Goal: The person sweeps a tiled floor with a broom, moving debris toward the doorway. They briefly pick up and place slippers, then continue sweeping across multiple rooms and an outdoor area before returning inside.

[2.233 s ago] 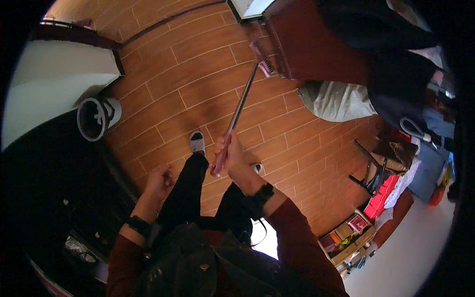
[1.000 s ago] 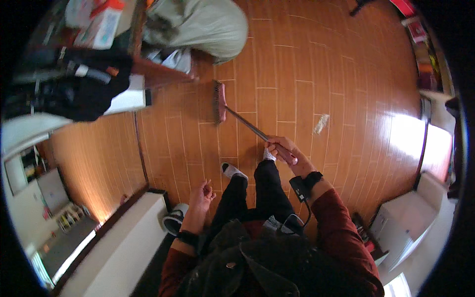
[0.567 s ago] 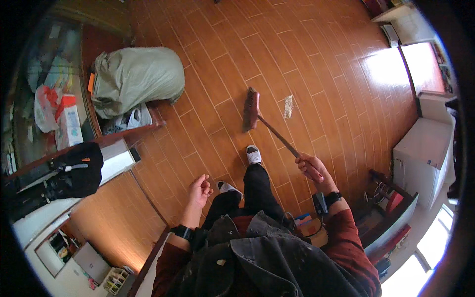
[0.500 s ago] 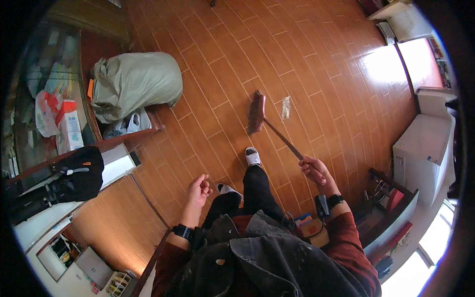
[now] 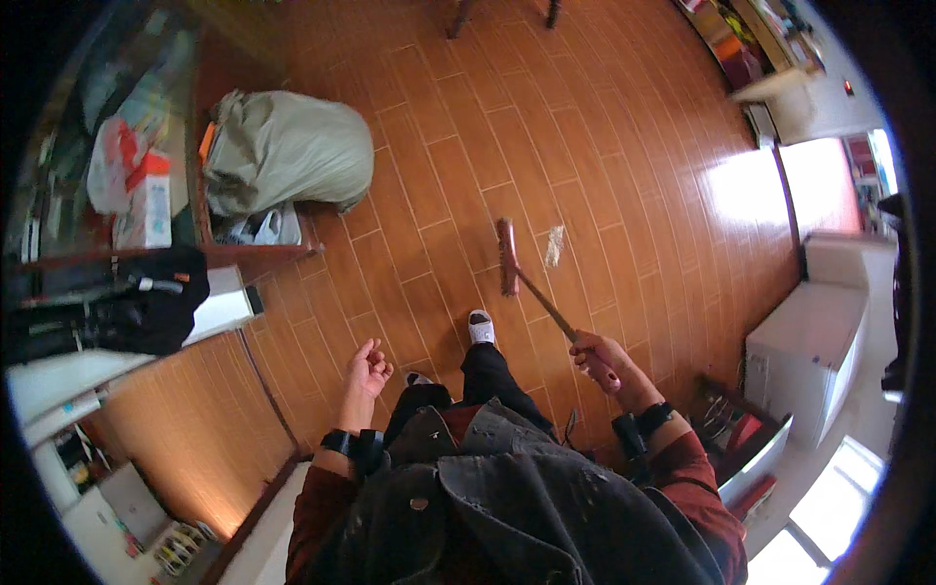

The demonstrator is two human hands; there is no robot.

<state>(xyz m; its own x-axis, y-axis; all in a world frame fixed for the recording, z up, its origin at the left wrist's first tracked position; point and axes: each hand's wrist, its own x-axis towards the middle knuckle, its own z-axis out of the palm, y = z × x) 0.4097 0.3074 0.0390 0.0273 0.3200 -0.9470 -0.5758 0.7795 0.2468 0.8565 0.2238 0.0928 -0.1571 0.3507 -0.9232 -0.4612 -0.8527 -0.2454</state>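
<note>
My right hand (image 5: 599, 361) is wrapped round the grip of a broom (image 5: 544, 302). Its narrow shaft slants away to the left, ending in a reddish-brown head (image 5: 509, 258) that lies low over the tiled floor, ahead of my foot. Most of the bristles are hidden under the head. To the right of it is a pale, worn-looking patch (image 5: 554, 246) on the tiles. My left hand (image 5: 370, 370) hangs in the air beside my leg, palm partly up, with loosely bent fingers apart and nothing in them.
At the left, a large stuffed grey-green sack (image 5: 292, 151) rests on a low shelf next to a glass-fronted cabinet (image 5: 127, 185). A black bag (image 5: 166, 297) lies nearer. A white box-like appliance (image 5: 809, 341) stands at right. Furniture legs (image 5: 458, 18) show at the far edge.
The broom head has turned from bristles facing left to bristles mostly underneath, and sits nearer my feet. My left fingers have loosened from a tighter curl. The whole view has shifted slightly.
</note>
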